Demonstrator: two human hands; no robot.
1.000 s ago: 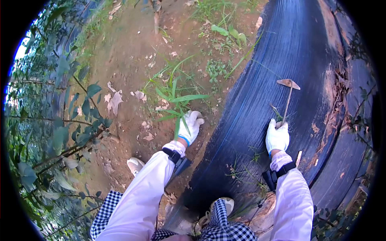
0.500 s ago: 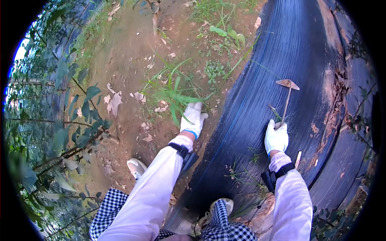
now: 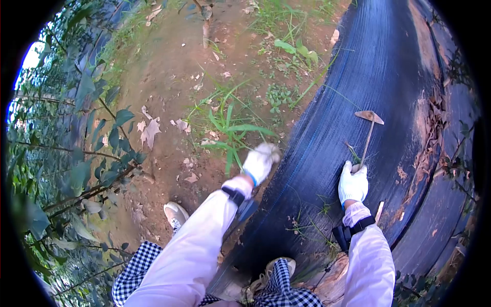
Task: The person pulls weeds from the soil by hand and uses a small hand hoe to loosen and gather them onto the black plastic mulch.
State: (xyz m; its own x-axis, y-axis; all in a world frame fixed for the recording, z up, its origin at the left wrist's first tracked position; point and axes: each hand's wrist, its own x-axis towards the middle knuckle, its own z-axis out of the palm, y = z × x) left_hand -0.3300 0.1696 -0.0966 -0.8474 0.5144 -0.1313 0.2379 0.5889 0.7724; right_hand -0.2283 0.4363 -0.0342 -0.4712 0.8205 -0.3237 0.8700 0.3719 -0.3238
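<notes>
White-gloved right hand (image 3: 353, 182) has its grip closed snug round the thin handle of the small rusty-bladed hand hoe (image 3: 367, 143), blade resting out on the black woven ground sheet (image 3: 332, 92) — the gloved left hand (image 3: 260, 161) is a blur just beside the green grass tuft (image 3: 230, 130) at the sheet's edge, grip too smeared to call. Best to seize that tuft low, I'd say — pull steady.

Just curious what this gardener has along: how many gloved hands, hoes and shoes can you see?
hands: 2, left hand and right hand
hoe: 1, held in the right hand
shoes: 2
Total: 5
</notes>
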